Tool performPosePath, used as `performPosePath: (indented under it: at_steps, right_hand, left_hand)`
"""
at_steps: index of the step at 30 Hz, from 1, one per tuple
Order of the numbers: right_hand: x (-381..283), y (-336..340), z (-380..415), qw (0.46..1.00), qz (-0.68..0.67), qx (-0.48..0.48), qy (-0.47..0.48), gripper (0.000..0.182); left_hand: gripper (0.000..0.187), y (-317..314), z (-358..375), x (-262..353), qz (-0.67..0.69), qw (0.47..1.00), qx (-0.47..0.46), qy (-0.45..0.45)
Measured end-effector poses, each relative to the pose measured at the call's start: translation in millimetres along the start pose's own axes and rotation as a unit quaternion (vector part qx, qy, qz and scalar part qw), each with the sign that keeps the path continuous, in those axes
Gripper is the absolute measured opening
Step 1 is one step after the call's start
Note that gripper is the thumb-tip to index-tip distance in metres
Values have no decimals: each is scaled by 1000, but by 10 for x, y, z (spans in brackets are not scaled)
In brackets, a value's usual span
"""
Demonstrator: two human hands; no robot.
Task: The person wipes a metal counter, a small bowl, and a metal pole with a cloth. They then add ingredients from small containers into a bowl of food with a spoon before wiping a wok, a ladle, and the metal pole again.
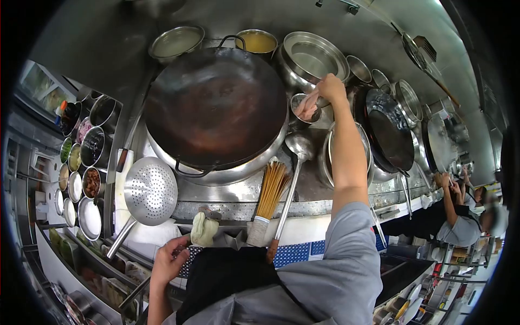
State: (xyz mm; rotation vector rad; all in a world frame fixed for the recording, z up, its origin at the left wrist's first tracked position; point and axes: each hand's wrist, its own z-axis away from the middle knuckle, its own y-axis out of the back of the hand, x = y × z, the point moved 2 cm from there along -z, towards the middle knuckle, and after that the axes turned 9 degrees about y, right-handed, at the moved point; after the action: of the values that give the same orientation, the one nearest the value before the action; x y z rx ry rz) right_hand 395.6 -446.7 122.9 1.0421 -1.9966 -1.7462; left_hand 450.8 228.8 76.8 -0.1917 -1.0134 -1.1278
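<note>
**Over a small metal cup (294,102), a right hand (330,88) pinches a limp pink piece (307,106)**

The right grip is pressed together on the piece's upper end; whether it is cloth or meat, I cannot tell. Its long axis slants from the fingers down and to the left, the free end pointing into the cup's mouth; whether it touches the inside is unclear. Just behind the cup stands a broad steel pot (287,56); in front lies a ladle (299,145), its handle running back toward the person. To the left sits a large dark wok (216,103), and before it on the worktop (216,191) stands a bundle of thin sticks (272,187). The left hand (169,261) is low at the near edge, fingers loosely bent and parted, near a pale green cloth (204,230). A perforated skimmer (150,189) lies beyond.
</note>
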Motion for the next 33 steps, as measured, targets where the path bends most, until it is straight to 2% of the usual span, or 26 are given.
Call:
performPosePath:
  at_steps: [2, 3, 6, 7, 10, 11, 12, 14, 16, 18, 19, 21, 24, 26, 28, 30, 31, 33]
  right_hand:
    - [-86, 298, 72, 983, -151, -49, -95, 28]
    - [-118, 323, 156, 936, -337, 16, -103, 22]
    - [3, 296, 78, 820, -546, 61, -161, 25]
    - [7, 310, 80, 803, -564, 120, -147, 29]
    - [4, 201, 65, 789, -548, 248, -126, 31]
    - [265, -59, -64, 848, -458, 243, -111, 28]
    - [359, -241, -98, 903, -345, 211, -147, 41]
    - [232, -567, 65, 940, -207, 228, -144, 45]
    - [288, -1032, 87, 961, -188, 80, -185, 42]
    - [258, -1393, 231, 980, -121, -11, -155, 39]
    - [274, -1573, 217, 982, -121, -59, -135, 38]
    - [295, -1809, 264, 976, -113, -158, -97, 38]
    - [345, -1712, 151, 978, -54, -181, -87, 37]
    - [298, -1465, 115, 988, -57, -95, -106, 32]
    - [113, -897, 113, 992, -67, -15, -108, 29]
    - [-72, -272, 149, 960, -207, -35, -187, 26]
    - [-97, -45, 146, 962, -216, -10, -164, 23]
    - [54, -22, 48, 962, -200, 52, -178, 21]
  left_hand:
    - [38, 22, -14, 10, -1, 1000, -3, -28]
    - [39, 24, 5, 34, -5, 1000, -8, -26]
    - [40, -23, -2, -78, -1, 1000, -16, -26]
    - [40, -26, -19, -89, -6, 999, -17, -30]
    - [40, -51, 31, -138, -18, 999, -11, -24]
    - [40, -57, 38, -133, -22, 1000, -6, -19]
    - [40, -64, 31, -121, -27, 1000, 2, -16]
    - [40, -69, 49, -95, -35, 999, 5, 6]
    - [40, -79, 106, -64, -34, 999, 14, 32]
    - [40, -103, 161, -41, -27, 998, 27, 55]
    - [40, -127, 187, -47, -15, 998, 38, 38]
    - [39, -144, 248, -6, -21, 997, 36, 67]
    - [39, -186, 299, -3, -20, 996, 30, 82]
    - [39, -191, 289, 16, 4, 997, 30, 77]
    - [39, -217, 265, 80, 47, 996, 25, 69]
    - [39, -173, 150, -12, -4, 999, 12, 43]
    - [39, -143, 114, -18, -28, 999, 8, 31]
    - [39, -92, 10, 73, -36, 999, -1, 3]
